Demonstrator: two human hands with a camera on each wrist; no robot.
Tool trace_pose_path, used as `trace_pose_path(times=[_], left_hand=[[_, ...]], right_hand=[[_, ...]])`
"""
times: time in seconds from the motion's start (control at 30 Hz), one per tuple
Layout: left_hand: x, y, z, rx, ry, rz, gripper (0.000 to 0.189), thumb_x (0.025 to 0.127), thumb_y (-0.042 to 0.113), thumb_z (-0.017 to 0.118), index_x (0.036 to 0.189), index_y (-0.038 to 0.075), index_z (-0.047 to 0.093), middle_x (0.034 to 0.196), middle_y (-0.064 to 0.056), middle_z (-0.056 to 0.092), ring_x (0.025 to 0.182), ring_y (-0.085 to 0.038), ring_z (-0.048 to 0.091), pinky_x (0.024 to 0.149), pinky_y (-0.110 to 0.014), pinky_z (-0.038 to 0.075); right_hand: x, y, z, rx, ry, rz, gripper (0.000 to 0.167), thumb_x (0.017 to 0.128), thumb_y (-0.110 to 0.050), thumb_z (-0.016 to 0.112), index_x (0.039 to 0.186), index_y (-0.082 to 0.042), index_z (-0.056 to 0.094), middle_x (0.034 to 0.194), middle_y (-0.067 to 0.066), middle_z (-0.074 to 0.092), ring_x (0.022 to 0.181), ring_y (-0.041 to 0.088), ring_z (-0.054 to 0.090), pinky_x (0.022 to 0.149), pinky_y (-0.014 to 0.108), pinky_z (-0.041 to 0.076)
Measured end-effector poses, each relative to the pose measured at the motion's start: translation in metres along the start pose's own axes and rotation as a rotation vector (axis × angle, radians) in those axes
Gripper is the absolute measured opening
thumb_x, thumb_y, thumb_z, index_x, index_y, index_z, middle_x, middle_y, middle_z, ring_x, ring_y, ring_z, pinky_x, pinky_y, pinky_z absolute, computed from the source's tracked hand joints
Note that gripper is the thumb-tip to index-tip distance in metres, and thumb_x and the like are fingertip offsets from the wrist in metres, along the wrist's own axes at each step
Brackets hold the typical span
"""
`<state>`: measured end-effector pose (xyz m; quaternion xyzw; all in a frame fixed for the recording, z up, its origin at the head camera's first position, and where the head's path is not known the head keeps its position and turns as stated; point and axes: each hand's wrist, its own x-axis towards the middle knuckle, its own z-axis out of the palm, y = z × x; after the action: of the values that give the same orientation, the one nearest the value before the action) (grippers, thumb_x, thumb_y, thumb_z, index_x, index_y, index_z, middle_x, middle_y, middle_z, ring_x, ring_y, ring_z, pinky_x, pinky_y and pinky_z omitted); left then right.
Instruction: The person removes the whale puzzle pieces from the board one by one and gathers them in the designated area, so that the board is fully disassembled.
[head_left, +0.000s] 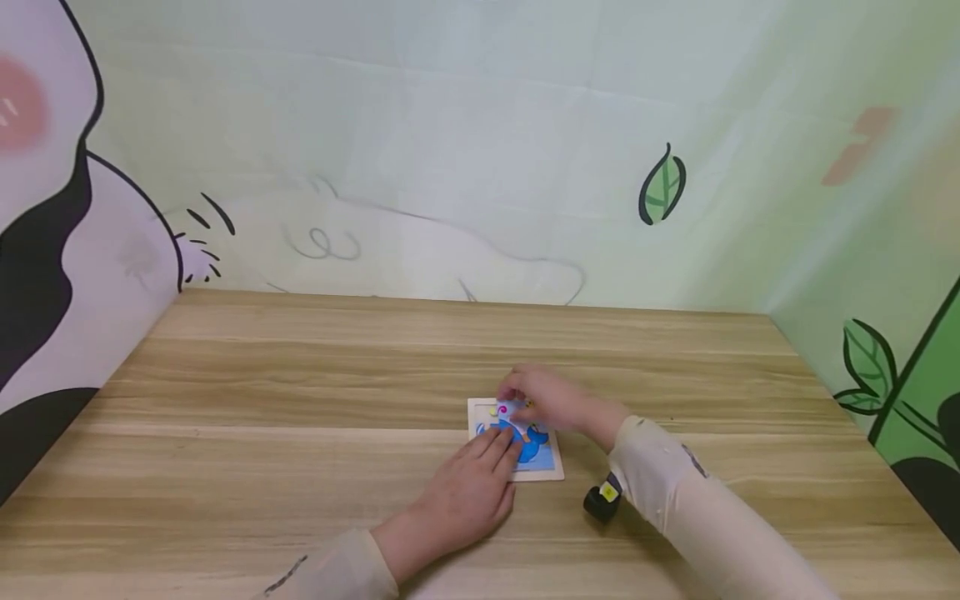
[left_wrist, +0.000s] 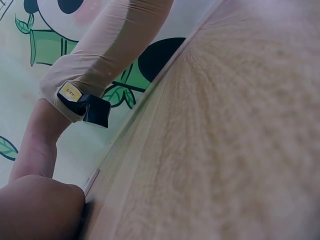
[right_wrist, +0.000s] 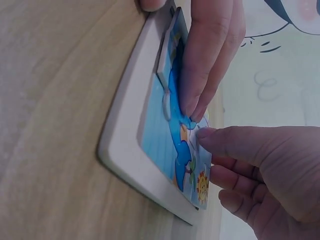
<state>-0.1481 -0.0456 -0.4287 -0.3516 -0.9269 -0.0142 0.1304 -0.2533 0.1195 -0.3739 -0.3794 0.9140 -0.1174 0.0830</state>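
"Left hand (head_left: 468,490) and right hand (head_left: 558,401) are both on the picture puzzle (head_left: 537,477). Doing what?"

"Left one lays straight fingers over the blue section (head_left: 532,451), probably to stop it shifting on the wooden table (head_left: 225,500)."

"And the right?"

"Pinching a swirl-marked piece (head_left: 503,410) at the puzzle's far side, thumb on its face, fingers curled behind, likely for fine control. Another piece (right_wrist: 164,62) stands proud beside the left fingers, so steadying makes sense."
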Motion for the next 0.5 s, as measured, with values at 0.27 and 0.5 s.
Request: trace_pose_path(times=[0.27, 0.5], left_hand=[[0.0004, 0.0015, 0.0004, 0.021, -0.017, 0.001, 0.051, 0.097, 0.033, 0.047, 0.137, 0.002, 0.050, 0.142, -0.012, 0.052, 0.135, -0.025, 0.046, 0.115, -0.034, 0.036], [0.0003, 0.0010, 0.0016, 0.033, -0.006, 0.006, 0.050, 0.097, 0.032, 0.047, 0.137, 0.002, 0.051, 0.141, -0.012, 0.053, 0.135, -0.024, 0.046, 0.114, -0.033, 0.036]], right_hand=[[0.0009, -0.0029, -0.0010, -0.053, 0.001, -0.020, 0.022, 0.085, -0.009, 0.070, 0.106, -0.004, 0.064, 0.099, 0.006, 0.065, 0.090, 0.018, 0.058, 0.087, 0.035, 0.052], [-0.0004, -0.0032, 0.0020, -0.027, -0.012, 0.000, 0.024, 0.087, -0.009, 0.068, 0.110, -0.004, 0.062, 0.104, 0.006, 0.062, 0.092, 0.017, 0.057, 0.088, 0.033, 0.053]])
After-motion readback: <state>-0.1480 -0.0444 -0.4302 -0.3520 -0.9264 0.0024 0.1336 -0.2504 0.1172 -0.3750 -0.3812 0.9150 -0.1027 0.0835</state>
